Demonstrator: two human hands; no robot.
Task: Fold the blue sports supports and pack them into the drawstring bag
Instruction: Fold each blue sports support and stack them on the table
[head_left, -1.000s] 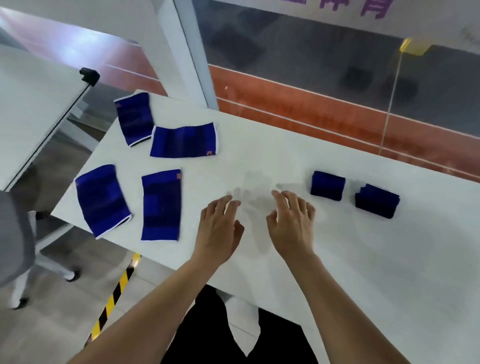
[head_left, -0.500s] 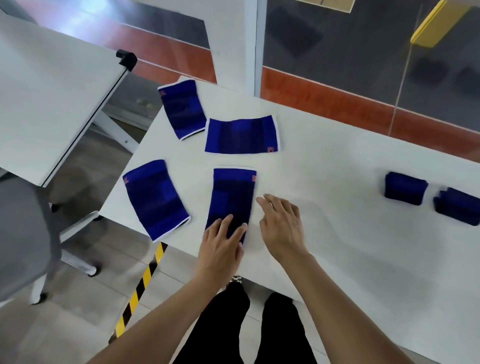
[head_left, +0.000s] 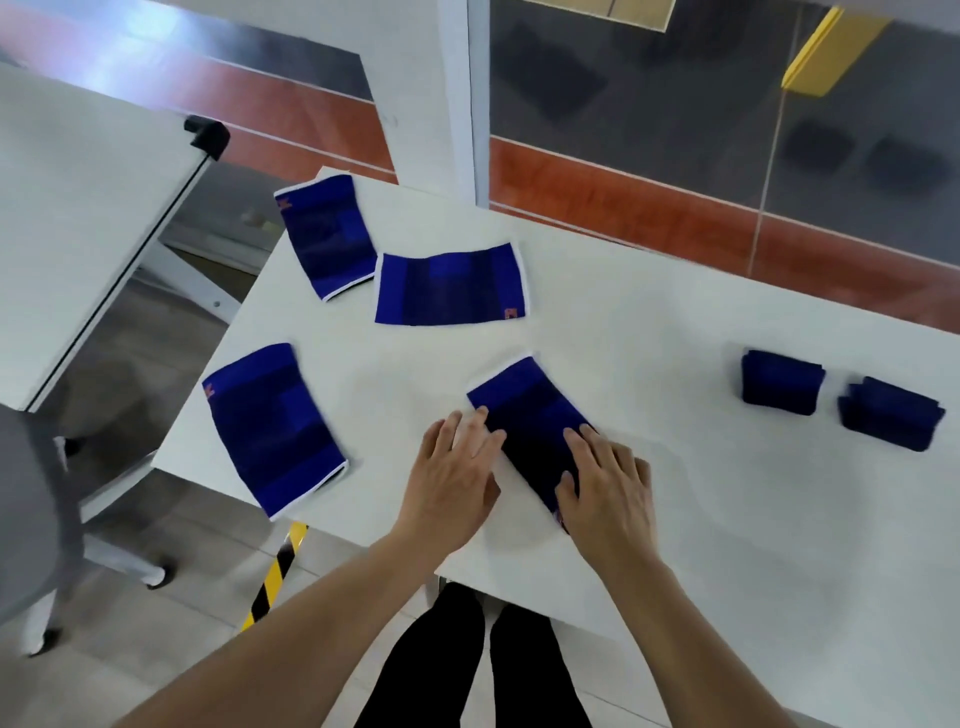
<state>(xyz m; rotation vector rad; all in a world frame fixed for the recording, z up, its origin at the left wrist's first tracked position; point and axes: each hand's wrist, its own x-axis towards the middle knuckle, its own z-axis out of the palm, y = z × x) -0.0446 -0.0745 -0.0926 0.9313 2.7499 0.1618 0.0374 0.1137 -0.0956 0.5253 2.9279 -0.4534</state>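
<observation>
Several blue sports supports lie on the white table (head_left: 675, 312). One flat support (head_left: 530, 410) lies slanted at the near middle. My left hand (head_left: 457, 467) rests flat with its fingertips on that support's left edge. My right hand (head_left: 608, 483) presses flat on its near end and hides that end. Three more flat supports lie to the left: one at the far corner (head_left: 330, 236), one beside it (head_left: 449, 286), and one near the front-left edge (head_left: 272, 428). Two folded supports (head_left: 782, 382) (head_left: 891, 413) sit at the right. No drawstring bag is in view.
A second white tabletop (head_left: 78, 218) stands to the left across a gap. A grey chair (head_left: 26, 519) is at the lower left. Yellow-black tape (head_left: 278, 571) marks the floor below the table's front edge. A glass wall runs behind the table.
The support under my hands has slid right and turned slantwise. My right hand has moved from beside it onto its near end, and my left hand has shifted to its left edge.
</observation>
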